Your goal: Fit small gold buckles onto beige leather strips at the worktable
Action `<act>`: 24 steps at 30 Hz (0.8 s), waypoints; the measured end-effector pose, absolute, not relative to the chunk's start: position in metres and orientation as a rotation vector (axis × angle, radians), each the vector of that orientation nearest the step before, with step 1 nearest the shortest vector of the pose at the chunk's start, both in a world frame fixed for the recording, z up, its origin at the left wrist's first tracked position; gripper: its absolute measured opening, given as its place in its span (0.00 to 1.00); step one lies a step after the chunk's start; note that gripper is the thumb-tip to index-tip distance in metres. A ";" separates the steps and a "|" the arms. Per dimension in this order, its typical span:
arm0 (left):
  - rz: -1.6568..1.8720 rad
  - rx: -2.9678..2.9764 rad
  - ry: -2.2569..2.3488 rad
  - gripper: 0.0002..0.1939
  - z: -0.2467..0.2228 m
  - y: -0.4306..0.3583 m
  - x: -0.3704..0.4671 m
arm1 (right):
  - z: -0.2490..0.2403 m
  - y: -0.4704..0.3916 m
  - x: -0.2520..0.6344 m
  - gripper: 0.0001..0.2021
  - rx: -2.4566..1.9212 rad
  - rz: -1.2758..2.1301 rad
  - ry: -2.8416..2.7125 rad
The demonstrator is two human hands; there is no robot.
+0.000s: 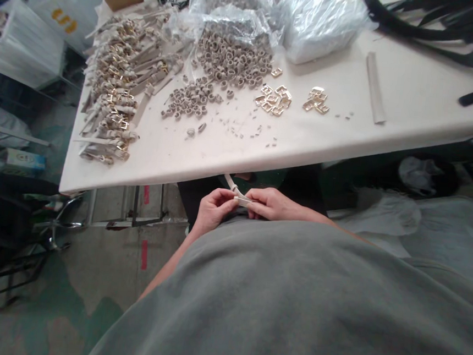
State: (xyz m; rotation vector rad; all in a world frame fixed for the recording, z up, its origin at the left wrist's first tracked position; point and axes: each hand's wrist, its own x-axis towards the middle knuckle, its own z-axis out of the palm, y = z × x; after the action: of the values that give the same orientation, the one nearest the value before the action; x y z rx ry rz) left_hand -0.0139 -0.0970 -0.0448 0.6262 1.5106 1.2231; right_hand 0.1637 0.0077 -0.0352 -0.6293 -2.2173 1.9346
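My left hand (216, 211) and my right hand (270, 204) are close together in front of my body, below the table's front edge. Between them is a narrow beige strap (231, 182), pinched by the fingers of both. One end of it rises toward the table edge, and a small band seems to sit around it there. Fingers cover part of the strap, so I cannot tell whether a buckle is on it.
On the white table (205, 158) lie finished-looking straps with gold buckles (115, 95), a heap of beige loops (234, 61), loose gold buckles (274, 99) and a flat beige strip (375, 89). Plastic bags (322, 22) stand behind; black straps (439, 40) lie far right.
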 end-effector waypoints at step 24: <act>1.185 1.153 1.704 0.06 -0.047 -0.092 -0.015 | -0.044 0.004 0.148 0.08 -0.668 1.987 -2.136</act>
State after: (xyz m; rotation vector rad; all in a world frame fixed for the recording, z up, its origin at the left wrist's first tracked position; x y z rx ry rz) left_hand -0.0151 -0.0922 -0.0475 1.1529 1.7040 1.1853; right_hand 0.1478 0.0044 -0.0441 -0.6681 -2.1361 1.9868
